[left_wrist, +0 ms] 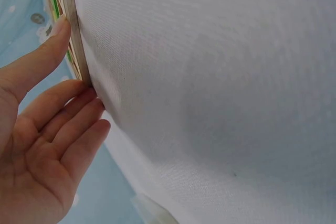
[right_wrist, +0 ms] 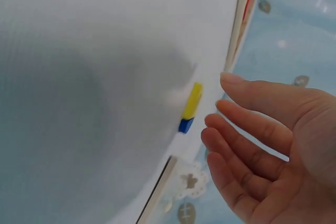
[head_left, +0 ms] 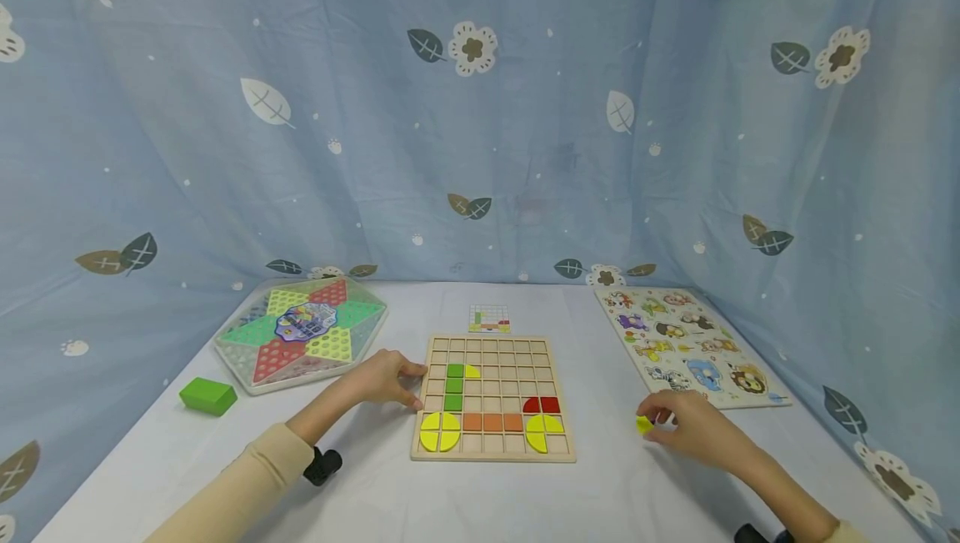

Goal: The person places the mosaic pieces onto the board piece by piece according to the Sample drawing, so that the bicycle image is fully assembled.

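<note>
A wooden grid board lies mid-table, holding several green squares, orange squares, a red square beside a red rounded piece, and yellow quarter-circles. At its left edge is my left hand; the left wrist view has thumb and fingertips touching the board's side. Over the table right of the board, my right hand hovers by a small yellow piece and a blue piece on the cloth. Its loosely bent fingers are apart from both in the right wrist view.
A small printed pattern card lies behind the board. To the left are a hexagonal star-patterned game board and a green block. An animal picture puzzle lies at the right. A blue patterned curtain encloses the table.
</note>
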A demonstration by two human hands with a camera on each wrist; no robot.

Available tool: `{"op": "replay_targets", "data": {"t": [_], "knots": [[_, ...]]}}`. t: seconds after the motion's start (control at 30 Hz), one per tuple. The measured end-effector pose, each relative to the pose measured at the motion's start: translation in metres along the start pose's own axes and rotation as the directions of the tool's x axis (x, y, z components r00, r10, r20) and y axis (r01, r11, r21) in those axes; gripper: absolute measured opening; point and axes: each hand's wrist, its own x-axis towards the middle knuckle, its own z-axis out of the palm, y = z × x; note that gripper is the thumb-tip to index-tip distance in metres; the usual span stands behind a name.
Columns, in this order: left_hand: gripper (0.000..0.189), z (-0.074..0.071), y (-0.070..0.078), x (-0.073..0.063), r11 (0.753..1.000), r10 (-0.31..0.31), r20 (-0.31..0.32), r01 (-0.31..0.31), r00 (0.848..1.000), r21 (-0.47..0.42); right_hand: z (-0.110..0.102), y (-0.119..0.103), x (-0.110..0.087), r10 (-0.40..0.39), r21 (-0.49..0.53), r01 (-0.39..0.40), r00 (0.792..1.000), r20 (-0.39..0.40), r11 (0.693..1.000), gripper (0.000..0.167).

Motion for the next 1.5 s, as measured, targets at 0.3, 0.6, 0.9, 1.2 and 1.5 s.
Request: {"op": "replay_targets", "data": {"t": [0.3,0.6,0.9,1.2,1.5], "knots": [[0.059,0.000,-0.001,0.000,1.000,0.003,0.003,-0.003,1.000,-0.002,0.004,0.008,0.005,0.120,0.017,-0.120,0.993,0.002,0.993,0.021],[0.059,0.000,-0.001,0.001,1.000,0.018,0.004,-0.018,1.000,-0.002,0.010,0.007,0.008,0.108,0.045,-0.108,0.994,-0.010,0.993,0.022],[0.060,0.000,-0.002,0.001,1.000,0.018,0.009,-0.018,1.000,0.001,0.012,0.005,0.007,0.054,0.090,-0.055,0.998,0.012,0.994,0.020],[0.060,0.000,-0.002,0.002,1.000,0.011,0.008,-0.011,1.000,0.004,0.010,0.002,0.006,-0.099,0.108,0.092,0.993,0.066,0.990,0.023],[0.060,-0.001,0.000,0.001,1.000,0.008,0.010,-0.008,1.000,0.002,0.009,0.003,0.004,-0.158,0.071,0.155,0.987,0.036,0.985,0.024]]}}
